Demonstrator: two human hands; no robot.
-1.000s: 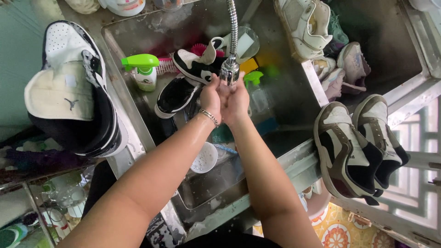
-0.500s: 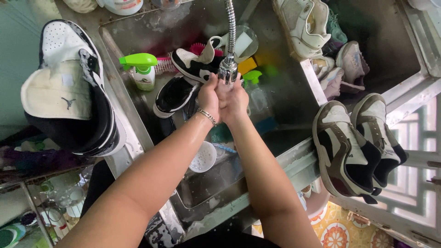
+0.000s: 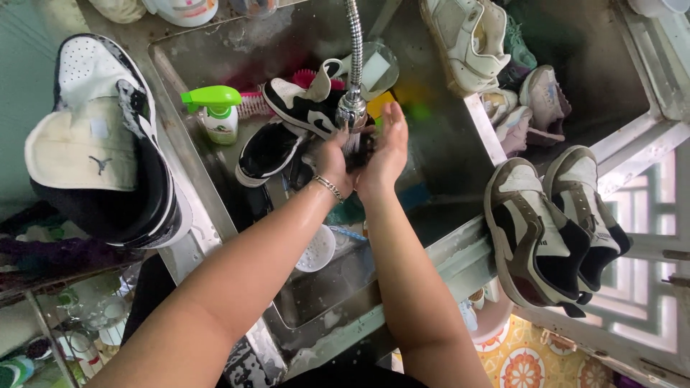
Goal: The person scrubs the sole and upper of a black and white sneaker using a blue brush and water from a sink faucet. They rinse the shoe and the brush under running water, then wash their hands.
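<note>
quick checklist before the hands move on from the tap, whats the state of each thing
1. Both hands under the tap head: ok, left hand and right hand are cupped together just below it.
2. Hands free: ok, neither holds anything.
3. Water running: cannot tell, the stream is hard to see.
4. Black and white shoes in the sink: ok, lying behind the hands.
5. Spray bottle: ok, upright in the sink, at left.
6. Brown pair on the sink's rim: not ok, heels hang over the edge.
</note>
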